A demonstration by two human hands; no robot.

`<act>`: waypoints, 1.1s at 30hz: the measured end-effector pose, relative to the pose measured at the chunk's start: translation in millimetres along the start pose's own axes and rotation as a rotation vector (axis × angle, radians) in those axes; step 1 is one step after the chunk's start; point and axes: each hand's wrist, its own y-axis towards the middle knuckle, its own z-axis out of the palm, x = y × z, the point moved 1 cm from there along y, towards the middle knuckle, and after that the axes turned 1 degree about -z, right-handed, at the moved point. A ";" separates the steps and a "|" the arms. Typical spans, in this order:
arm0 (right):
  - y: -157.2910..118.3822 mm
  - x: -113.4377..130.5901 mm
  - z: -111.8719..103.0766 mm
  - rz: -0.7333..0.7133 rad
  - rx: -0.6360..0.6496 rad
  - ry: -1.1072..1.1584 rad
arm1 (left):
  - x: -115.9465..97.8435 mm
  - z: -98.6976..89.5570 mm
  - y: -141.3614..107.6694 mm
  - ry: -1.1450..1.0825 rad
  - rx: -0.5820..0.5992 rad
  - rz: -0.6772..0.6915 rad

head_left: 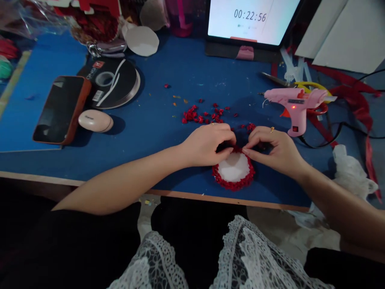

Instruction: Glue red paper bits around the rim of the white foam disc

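Observation:
A white disc (234, 167) edged with small red pieces lies near the front edge of the blue table. My left hand (212, 144) is closed at the disc's upper left rim, its fingertips on the red edging. Thumb and forefinger of my right hand (270, 148) are pinched together at the upper right rim; what they grip is too small to make out. Just beyond my hands is a loose scatter of small red pieces (192, 115). The pink glue gun (296, 105), its light glowing orange, lies to the right.
At the left are a phone (58, 110), a ribbon spool (112, 82) and a pale oval case (95, 121). A screen (251, 20) stands at the back. Scissors (313, 86), red ribbon (353, 102) and a cord lie at the right.

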 end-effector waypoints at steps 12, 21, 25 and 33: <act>-2.7 5.3 -0.1 -0.066 -0.019 -0.066 | 0.5 1.8 0.6 0.036 0.021 -0.016; -1.2 4.3 2.4 -0.066 -0.012 -0.065 | 1.6 3.4 0.5 0.029 0.020 -0.020; -1.8 2.3 4.2 -0.075 0.005 -0.099 | 1.3 3.6 0.0 0.025 0.028 -0.031; -3.2 1.5 3.4 -0.114 0.049 -0.220 | 0.8 3.5 0.3 0.021 0.035 -0.028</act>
